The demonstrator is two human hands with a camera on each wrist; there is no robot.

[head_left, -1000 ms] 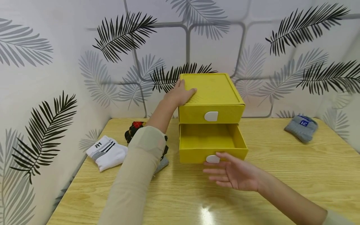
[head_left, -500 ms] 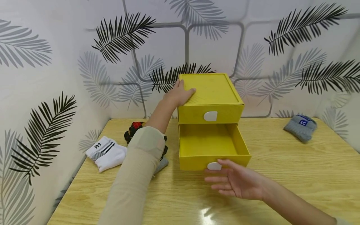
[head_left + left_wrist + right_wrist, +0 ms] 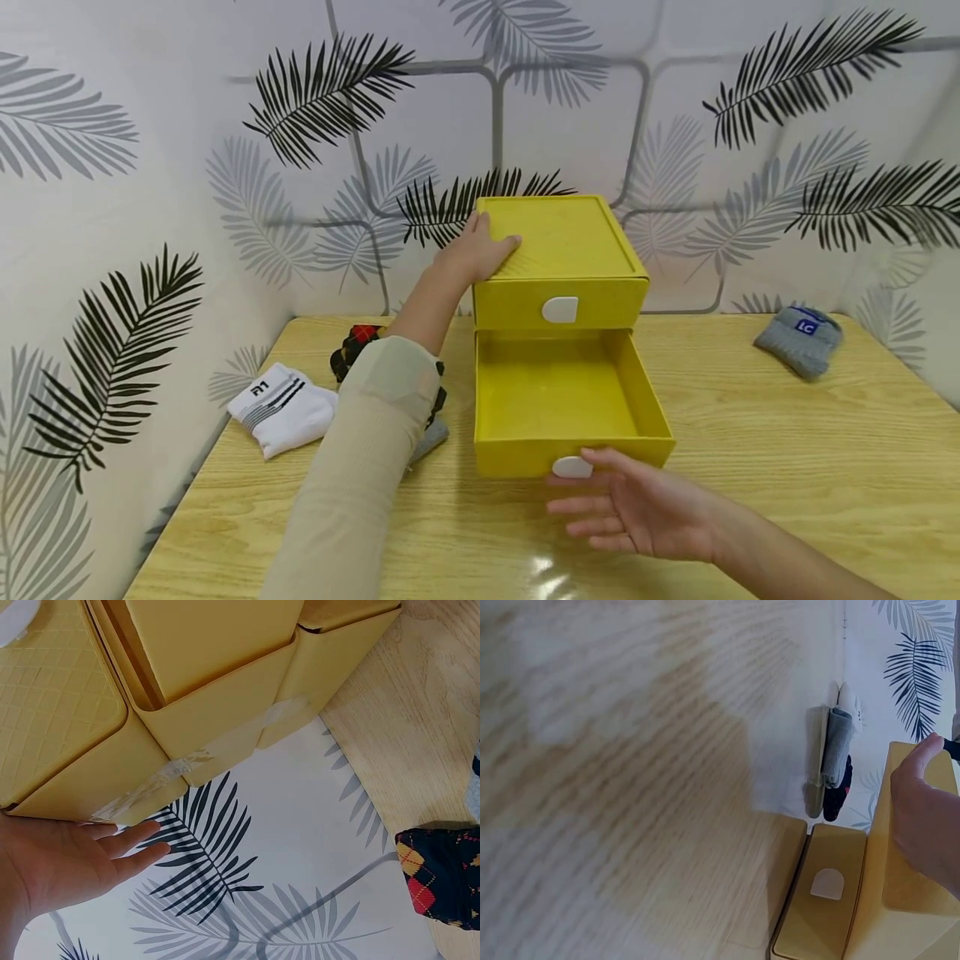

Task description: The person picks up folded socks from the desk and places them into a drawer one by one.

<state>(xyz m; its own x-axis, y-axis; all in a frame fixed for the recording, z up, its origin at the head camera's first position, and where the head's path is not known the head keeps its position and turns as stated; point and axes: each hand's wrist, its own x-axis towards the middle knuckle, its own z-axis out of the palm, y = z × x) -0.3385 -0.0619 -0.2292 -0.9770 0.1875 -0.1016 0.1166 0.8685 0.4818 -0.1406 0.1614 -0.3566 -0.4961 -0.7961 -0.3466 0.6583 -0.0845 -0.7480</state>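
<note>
A yellow two-drawer storage box (image 3: 558, 233) stands on the table. Its lower drawer (image 3: 555, 392) is pulled far out, and nothing lies inside; the upper drawer (image 3: 510, 304) is closed. My left hand (image 3: 476, 250) rests on the box's top left edge, thumb on top. In the left wrist view, the fingers (image 3: 131, 847) lie fairly straight along the side. At the lower drawer's white handle (image 3: 572, 467), my right hand (image 3: 645, 508) pinches with thumb and forefinger, the forefinger partly hidden; its other fingers extend loosely below.
Folded white socks (image 3: 285, 412) lie at the left, near a black, red-checked pair (image 3: 360, 342) and a grey one (image 3: 430, 442), partly behind my left arm. Grey socks with a blue label (image 3: 802, 342) lie at the right. A leaf-patterned wall (image 3: 570, 125) backs the table (image 3: 750, 442).
The lower drawer has slid further out toward me, with my right hand at its handle moving the same way. My left hand stays on the box.
</note>
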